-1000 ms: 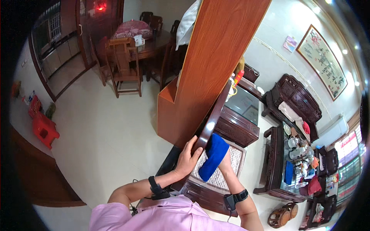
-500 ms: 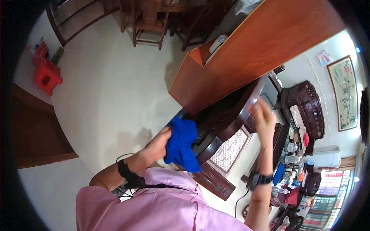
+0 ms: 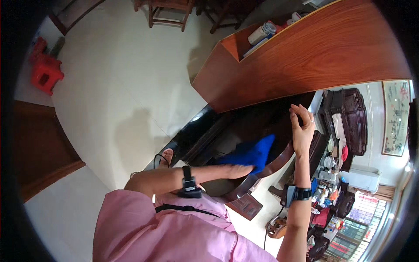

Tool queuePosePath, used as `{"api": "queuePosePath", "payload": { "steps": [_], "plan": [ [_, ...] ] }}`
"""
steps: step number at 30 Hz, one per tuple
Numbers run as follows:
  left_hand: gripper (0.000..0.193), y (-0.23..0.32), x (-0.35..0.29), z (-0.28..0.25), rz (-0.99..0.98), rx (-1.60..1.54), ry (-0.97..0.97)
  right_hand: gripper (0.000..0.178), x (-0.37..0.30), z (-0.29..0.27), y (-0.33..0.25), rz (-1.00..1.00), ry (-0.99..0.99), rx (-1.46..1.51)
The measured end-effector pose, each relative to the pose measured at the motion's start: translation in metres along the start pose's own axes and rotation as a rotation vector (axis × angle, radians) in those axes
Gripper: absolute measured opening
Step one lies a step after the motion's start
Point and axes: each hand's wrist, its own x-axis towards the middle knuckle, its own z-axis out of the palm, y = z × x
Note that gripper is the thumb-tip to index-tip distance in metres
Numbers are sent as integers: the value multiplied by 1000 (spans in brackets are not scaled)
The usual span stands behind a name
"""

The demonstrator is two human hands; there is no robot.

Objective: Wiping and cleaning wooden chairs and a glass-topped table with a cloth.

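A blue cloth (image 3: 260,150) lies bunched against a dark, glossy wooden piece of furniture (image 3: 275,165) with a curved rim. My left hand (image 3: 241,171) reaches across from the left and is closed on the cloth; part of the fingers is hidden by it. Above the far right end of that rim, my right hand (image 3: 303,131) is raised with thumb and fingers bent together in a loop. Whether anything is between its fingertips, or whether they touch the wood, I cannot tell. A dark strapped device sits on each of my wrists.
A reddish-brown wooden panel (image 3: 314,65) stands just beyond the dark furniture, with a compartment holding a pale container (image 3: 262,33). At the far left is a red plastic stool (image 3: 47,74); wooden chairs (image 3: 168,13) stand at the top. A cluttered table lies to the right.
My left hand has carried the blue cloth rightward, from the near left end of the dark furniture onto its curved part. The view has shifted; my right hand stays near the rim.
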Motion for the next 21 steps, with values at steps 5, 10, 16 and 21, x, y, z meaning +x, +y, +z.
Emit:
{"api": "queuePosePath", "payload": {
  "steps": [5, 10, 16, 21],
  "plan": [
    [46, -56, 116, 49, 239, 407, 638, 19, -1, -5, -8, 10, 14, 0],
    [38, -119, 178, 45, -515, -687, 208, 16, 3, -3, -18, 10, 2, -1],
    [38, -101, 109, 42, -440, -662, 127, 13, -1, -6, -12, 16, 4, -17],
    [38, -79, 15, 26, -394, -629, 105, 13, -1, -7, -10, 51, 0, 27]
  ]
}}
